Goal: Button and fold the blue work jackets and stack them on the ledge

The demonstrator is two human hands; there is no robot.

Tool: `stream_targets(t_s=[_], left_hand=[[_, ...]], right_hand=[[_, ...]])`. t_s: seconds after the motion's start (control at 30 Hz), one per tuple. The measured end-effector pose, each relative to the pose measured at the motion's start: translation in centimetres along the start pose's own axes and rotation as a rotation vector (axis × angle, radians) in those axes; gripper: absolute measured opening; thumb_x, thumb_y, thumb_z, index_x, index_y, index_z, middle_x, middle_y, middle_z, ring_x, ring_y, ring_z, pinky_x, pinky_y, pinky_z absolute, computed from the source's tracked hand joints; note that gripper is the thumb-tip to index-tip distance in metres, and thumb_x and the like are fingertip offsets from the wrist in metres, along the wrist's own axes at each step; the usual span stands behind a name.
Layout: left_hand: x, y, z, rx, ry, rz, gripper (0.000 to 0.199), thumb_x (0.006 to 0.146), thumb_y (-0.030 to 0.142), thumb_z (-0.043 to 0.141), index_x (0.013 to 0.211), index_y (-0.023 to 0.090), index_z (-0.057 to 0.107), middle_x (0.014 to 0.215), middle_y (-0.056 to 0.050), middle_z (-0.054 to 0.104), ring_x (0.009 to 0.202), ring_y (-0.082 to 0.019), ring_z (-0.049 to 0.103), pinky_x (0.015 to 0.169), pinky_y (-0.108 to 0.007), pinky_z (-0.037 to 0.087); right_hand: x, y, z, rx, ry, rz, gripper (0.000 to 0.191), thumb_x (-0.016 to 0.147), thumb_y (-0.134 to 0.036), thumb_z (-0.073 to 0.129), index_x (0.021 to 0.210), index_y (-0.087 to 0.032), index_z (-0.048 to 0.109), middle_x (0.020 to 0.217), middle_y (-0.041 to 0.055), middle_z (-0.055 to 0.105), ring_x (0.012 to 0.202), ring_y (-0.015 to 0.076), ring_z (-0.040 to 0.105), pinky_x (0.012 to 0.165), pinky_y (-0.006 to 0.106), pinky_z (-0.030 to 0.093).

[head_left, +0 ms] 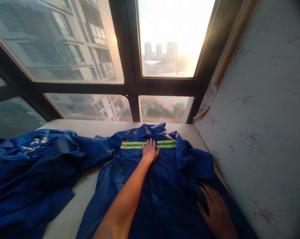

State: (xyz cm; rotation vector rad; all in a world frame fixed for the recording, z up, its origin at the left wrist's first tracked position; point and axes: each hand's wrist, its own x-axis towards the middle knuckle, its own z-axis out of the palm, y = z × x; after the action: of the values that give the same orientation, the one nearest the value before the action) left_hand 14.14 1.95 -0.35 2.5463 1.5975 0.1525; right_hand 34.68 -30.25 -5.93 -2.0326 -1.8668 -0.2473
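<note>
A blue work garment point(130, 169) with a collar and a yellow-green reflective band point(166, 143) across its chest lies spread on a pale ledge. My left hand point(150, 151) rests flat on its chest, over the band, fingers spread. Lower right, my right hand point(215, 207) lies on the blue cloth beside the garment's right-hand sleeve point(196, 162), fingers extended and thumb apart. Neither hand grips anything. The other sleeve point(95, 151) stretches left, toward a second blue garment.
The second blue garment point(35, 179) lies bunched at the left, with a white print and a reflective strip. Pale ledge surface point(75, 196) shows between the garments. Dark-framed windows point(132, 66) rise behind; a floral-papered wall point(254, 116) bounds the right.
</note>
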Motion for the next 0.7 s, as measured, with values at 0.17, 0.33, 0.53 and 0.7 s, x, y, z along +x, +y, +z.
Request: stream_targets(t_s=[0.17, 0.33, 0.53, 0.7], left_hand=[[1.5, -1.0, 1.3, 0.003, -0.050, -0.011, 0.072, 0.095, 0.058, 0.030, 0.154, 0.018, 0.029, 0.165, -0.011, 0.015, 0.151, -0.031, 0.015, 0.120, -0.056, 0.015], [1.9, -0.7, 0.3, 0.001, -0.056, 0.016, 0.071, 0.094, 0.059, 0.033, 0.153, 0.018, 0.033, 0.164, -0.012, 0.021, 0.150, -0.031, 0.020, 0.119, -0.056, 0.019], [-4.3, 1.0, -1.7, 0.010, 0.064, 0.103, 0.059, 0.096, 0.042, 0.041, 0.149, 0.015, 0.041, 0.160, -0.016, 0.030, 0.149, -0.030, 0.023, 0.122, -0.053, 0.014], [-14.3, -3.0, -2.8, -0.026, 0.153, 0.149, 0.054, 0.094, 0.039, 0.047, 0.146, 0.024, 0.045, 0.158, -0.010, 0.038, 0.147, -0.030, 0.030, 0.119, -0.054, 0.024]], right_hand=[[-0.2, 0.1, 0.1, 0.021, -0.005, 0.023, 0.060, 0.093, -0.050, 0.053, 0.145, -0.022, 0.043, 0.148, 0.0102, 0.050, 0.134, 0.0320, 0.048, 0.112, 0.055, 0.036], [-0.3, 0.2, 0.1, 0.111, 0.023, 0.072, 0.055, 0.096, -0.047, 0.049, 0.145, -0.023, 0.044, 0.151, 0.0102, 0.046, 0.136, 0.0316, 0.045, 0.109, 0.054, 0.041], [0.0, 0.6, -0.4, 0.321, 0.074, 0.122, 0.038, 0.097, -0.043, 0.048, 0.128, -0.024, 0.061, 0.137, 0.0092, 0.059, 0.128, 0.0287, 0.054, 0.107, 0.051, 0.046], [0.1, 1.1, -1.1, 0.465, 0.077, 0.280, 0.038, 0.097, -0.045, 0.046, 0.119, -0.023, 0.065, 0.127, 0.0097, 0.066, 0.117, 0.0278, 0.063, 0.100, 0.047, 0.053]])
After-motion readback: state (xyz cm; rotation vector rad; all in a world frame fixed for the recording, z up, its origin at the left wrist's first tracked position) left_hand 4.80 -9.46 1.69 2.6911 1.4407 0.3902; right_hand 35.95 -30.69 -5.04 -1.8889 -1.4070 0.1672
